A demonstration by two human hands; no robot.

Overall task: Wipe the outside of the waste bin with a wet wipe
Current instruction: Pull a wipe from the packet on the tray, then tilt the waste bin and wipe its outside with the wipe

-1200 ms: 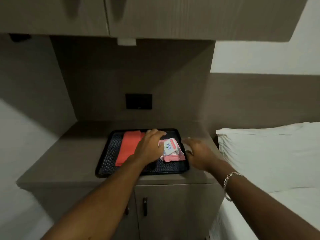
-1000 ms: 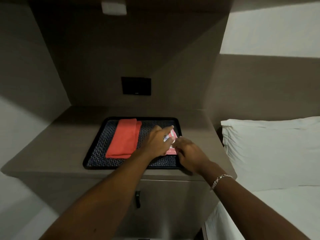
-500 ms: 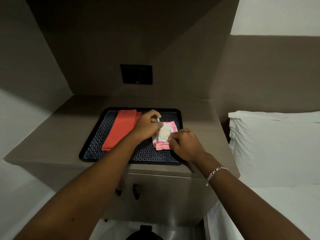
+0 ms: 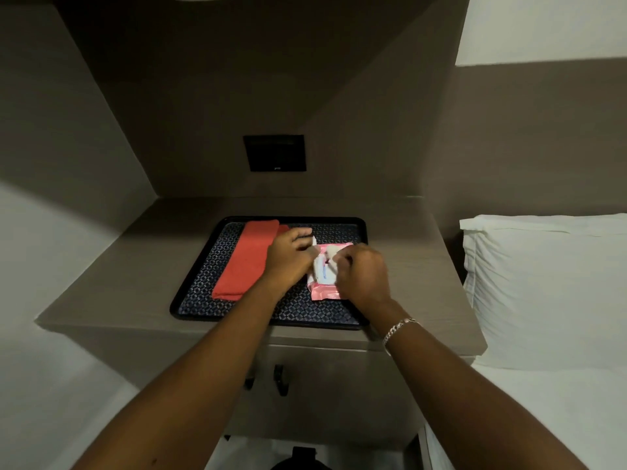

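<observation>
Bedside tray point(image 4: 362, 232) with wipes pack point(image 4: 324, 283)

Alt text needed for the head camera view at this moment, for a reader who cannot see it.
Two bare hands work at a pink wet wipe pack on a black patterned tray: the left hand steadies it while the right hand pinches a white wipe at its opening. A folded red cloth lies on the tray's left side.
</observation>
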